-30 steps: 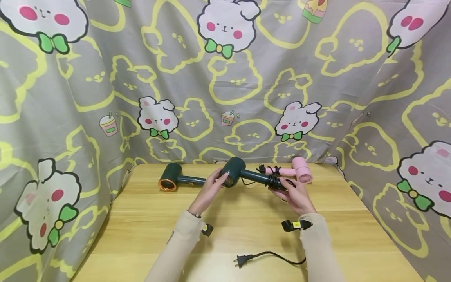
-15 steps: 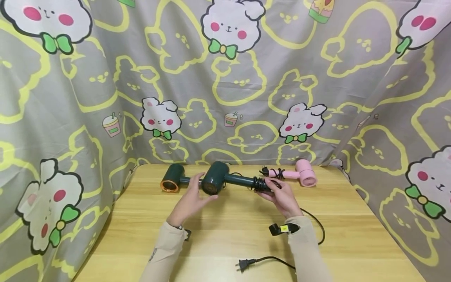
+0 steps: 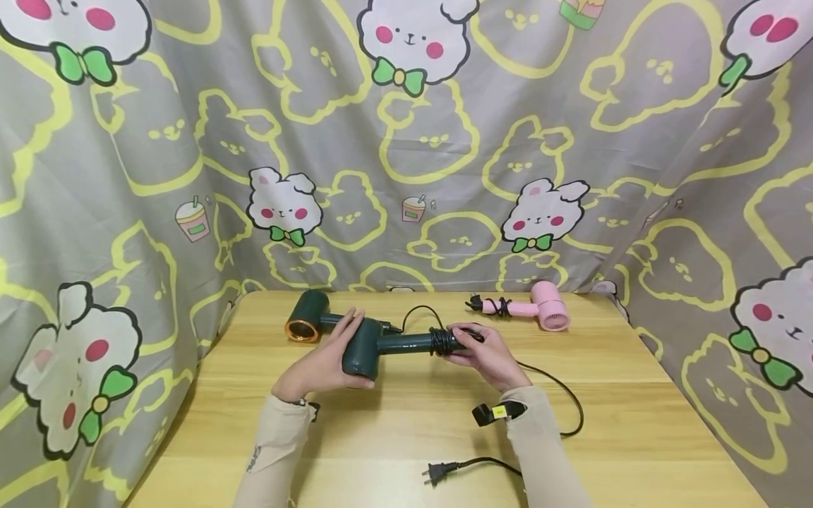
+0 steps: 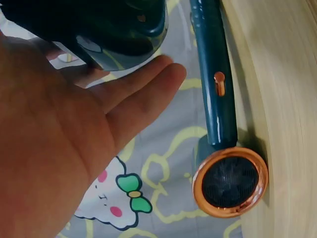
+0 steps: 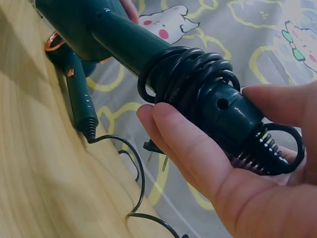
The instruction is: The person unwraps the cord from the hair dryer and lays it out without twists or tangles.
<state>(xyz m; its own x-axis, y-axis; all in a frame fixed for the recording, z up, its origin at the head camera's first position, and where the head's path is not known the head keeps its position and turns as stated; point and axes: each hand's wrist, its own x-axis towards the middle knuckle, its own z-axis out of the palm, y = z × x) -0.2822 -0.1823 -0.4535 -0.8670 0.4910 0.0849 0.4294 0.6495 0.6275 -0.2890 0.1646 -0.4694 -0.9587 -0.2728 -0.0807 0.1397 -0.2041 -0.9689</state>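
Observation:
A dark green hair dryer (image 3: pixel 362 349) is held up over the table between both hands, lying sideways with its cord wound round the handle end. My left hand (image 3: pixel 320 365) holds the barrel from the left, thumb underneath and fingers on the far side; in the left wrist view two fingers stretch out past it. The right hand (image 3: pixel 490 358) grips the handle end by the coiled cord (image 5: pixel 188 74). Behind the left hand, a second green hair dryer (image 3: pixel 308 314) with a copper ring (image 4: pixel 230 182) lies on the table, its handle partly hidden in the head view.
A pink hair dryer (image 3: pixel 551 307) with a wrapped cord lies at the back right of the wooden table (image 3: pixel 406 437). A loose black cord (image 3: pixel 576 402) curves round the right arm, and a two-pin plug (image 3: pixel 440 471) lies in front. Patterned cloth (image 3: pixel 406 155) surrounds the table.
The held hair dryer has come left and nearer. My left hand let go of the barrel half a second ago and now holds it from the left side; the right hand kept its grip.

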